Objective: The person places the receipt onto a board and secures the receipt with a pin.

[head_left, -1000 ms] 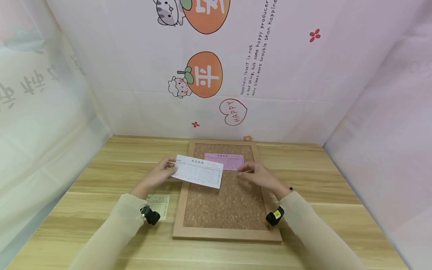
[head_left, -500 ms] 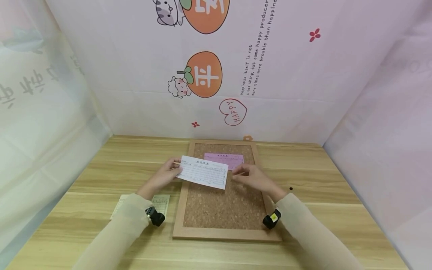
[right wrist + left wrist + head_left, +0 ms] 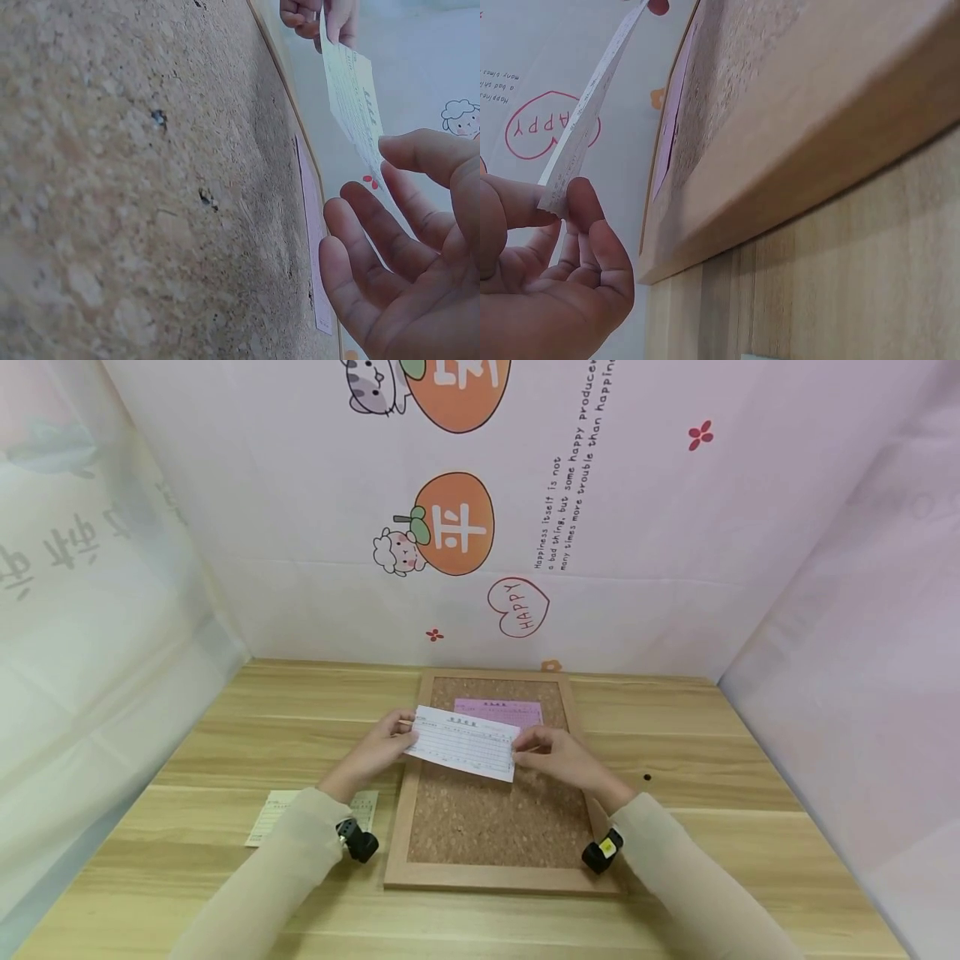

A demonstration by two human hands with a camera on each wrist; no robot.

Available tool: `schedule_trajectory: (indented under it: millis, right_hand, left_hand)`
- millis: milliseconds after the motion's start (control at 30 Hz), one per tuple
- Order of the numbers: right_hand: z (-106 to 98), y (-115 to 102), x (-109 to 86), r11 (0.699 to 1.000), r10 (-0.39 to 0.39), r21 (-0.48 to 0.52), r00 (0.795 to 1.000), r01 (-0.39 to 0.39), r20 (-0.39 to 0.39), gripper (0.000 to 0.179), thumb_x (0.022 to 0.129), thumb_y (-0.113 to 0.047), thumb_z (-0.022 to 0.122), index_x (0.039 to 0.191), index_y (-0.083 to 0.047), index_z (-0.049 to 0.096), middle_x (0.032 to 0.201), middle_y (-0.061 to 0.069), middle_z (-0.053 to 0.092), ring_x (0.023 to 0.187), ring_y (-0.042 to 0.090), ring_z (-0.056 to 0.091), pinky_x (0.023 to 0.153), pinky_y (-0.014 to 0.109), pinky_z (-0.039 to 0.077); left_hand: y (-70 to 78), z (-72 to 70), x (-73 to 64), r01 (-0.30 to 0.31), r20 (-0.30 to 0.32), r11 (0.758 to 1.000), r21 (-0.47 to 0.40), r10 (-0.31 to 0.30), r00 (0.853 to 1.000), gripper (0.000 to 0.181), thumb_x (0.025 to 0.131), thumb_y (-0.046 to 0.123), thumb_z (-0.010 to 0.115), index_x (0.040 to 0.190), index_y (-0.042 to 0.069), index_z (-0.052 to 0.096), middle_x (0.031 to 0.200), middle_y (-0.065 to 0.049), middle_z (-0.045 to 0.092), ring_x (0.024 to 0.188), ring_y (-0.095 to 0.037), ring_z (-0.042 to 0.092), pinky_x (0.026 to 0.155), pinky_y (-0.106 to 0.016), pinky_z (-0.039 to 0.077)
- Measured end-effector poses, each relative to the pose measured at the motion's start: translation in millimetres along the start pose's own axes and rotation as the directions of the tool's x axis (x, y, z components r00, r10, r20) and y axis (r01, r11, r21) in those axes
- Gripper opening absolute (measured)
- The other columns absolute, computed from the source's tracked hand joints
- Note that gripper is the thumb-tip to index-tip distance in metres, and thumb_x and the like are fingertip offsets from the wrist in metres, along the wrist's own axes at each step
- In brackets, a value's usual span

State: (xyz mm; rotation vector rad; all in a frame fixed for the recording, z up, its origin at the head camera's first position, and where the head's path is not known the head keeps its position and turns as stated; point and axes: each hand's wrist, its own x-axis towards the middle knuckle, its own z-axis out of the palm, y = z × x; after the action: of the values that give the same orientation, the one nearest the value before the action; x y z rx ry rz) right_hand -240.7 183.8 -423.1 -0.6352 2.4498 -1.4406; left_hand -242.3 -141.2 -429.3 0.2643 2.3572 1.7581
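A white printed form slip (image 3: 465, 743) is held tilted above the corkboard (image 3: 502, 827). My left hand (image 3: 382, 743) pinches its left end between thumb and fingers, as the left wrist view shows with the slip (image 3: 581, 135) edge-on. At the right end, the thumb and index finger of my right hand (image 3: 558, 758) pinch the slip's edge. The other fingers of the right hand (image 3: 420, 255) are spread loosely in the right wrist view. Behind the white slip, a pink form slip (image 3: 498, 707) lies on the upper cork, partly covered.
Pale yellow form slips (image 3: 262, 818) lie on the wooden table (image 3: 675, 877) left of the board, partly under the left sleeve. A small black object (image 3: 647, 777) sits right of the board. A printed white cloth (image 3: 622, 618) stands behind the table.
My left hand has carried the white slip a little to the right. My right hand has shifted slightly left and now pinches the slip's right edge.
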Motion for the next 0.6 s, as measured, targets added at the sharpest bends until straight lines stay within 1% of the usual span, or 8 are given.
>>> schedule_trajectory:
  millis: [133, 333, 400, 467, 600]
  right_hand:
    - [0.8, -1.6, -0.9, 1.0, -0.002, -0.008, 1.0, 0.002, 0.001, 0.022, 0.095, -0.019, 0.071, 0.11, -0.003, 0.068, 0.103, 0.008, 0.067, 0.096, 0.023, 0.062, 0.081, 0.036, 0.051]
    - [0.2, -0.6, -1.5, 1.0, -0.013, -0.025, 1.0, 0.013, 0.0, 0.018, 0.096, -0.017, 0.069, 0.108, -0.004, 0.068, 0.092, 0.007, 0.062, 0.084, 0.02, 0.055, 0.069, 0.03, 0.048]
    - [-0.7, 0.1, -1.6, 0.999, -0.014, -0.029, 1.0, 0.014, 0.002, 0.017, 0.096, -0.016, 0.068, 0.108, -0.003, 0.068, 0.091, 0.007, 0.061, 0.082, 0.02, 0.054, 0.068, 0.029, 0.047]
    - [-1.8, 0.4, -1.7, 0.999, -0.013, -0.034, 1.0, 0.013, 0.001, 0.017, 0.097, -0.016, 0.067, 0.108, -0.003, 0.067, 0.09, 0.007, 0.061, 0.08, 0.02, 0.054, 0.067, 0.029, 0.048]
    - [-4.7, -1.2, -3.0, 0.999, 0.005, -0.037, 1.0, -0.005, -0.003, 0.017, 0.097, -0.016, 0.067, 0.108, -0.003, 0.067, 0.089, 0.007, 0.062, 0.079, 0.019, 0.056, 0.069, 0.034, 0.051]
  left_hand:
    - [-0.1, 5.2, 2.1, 0.002, -0.012, 1.0, 0.008, -0.002, 1.0, 0.033, 0.104, 0.008, 0.049, 0.134, -0.004, 0.045, 0.121, -0.024, 0.053, 0.101, -0.027, 0.058, 0.086, -0.043, 0.05]
    - [-1.1, 9.5, 5.0, -0.017, -0.019, 0.999, 0.039, 0.018, 1.0, 0.03, 0.102, 0.009, 0.052, 0.13, -0.002, 0.048, 0.117, -0.021, 0.056, 0.099, -0.027, 0.058, 0.082, -0.038, 0.048]
    - [-0.3, 9.8, 4.7, -0.027, -0.021, 0.998, 0.056, 0.028, 0.999, 0.028, 0.102, 0.009, 0.053, 0.127, -0.001, 0.049, 0.115, -0.02, 0.056, 0.099, -0.026, 0.057, 0.082, -0.036, 0.048]
    - [1.1, 9.9, 3.8, -0.04, -0.021, 0.997, 0.073, 0.041, 0.999, 0.026, 0.101, 0.009, 0.055, 0.125, -0.001, 0.049, 0.113, -0.019, 0.056, 0.098, -0.026, 0.056, 0.08, -0.035, 0.048]
    - [5.2, 9.0, 1.3, -0.079, -0.015, 0.989, 0.126, 0.082, 0.997, 0.023, 0.1, 0.01, 0.057, 0.12, 0.0, 0.049, 0.112, -0.019, 0.055, 0.098, -0.028, 0.055, 0.078, -0.034, 0.049]
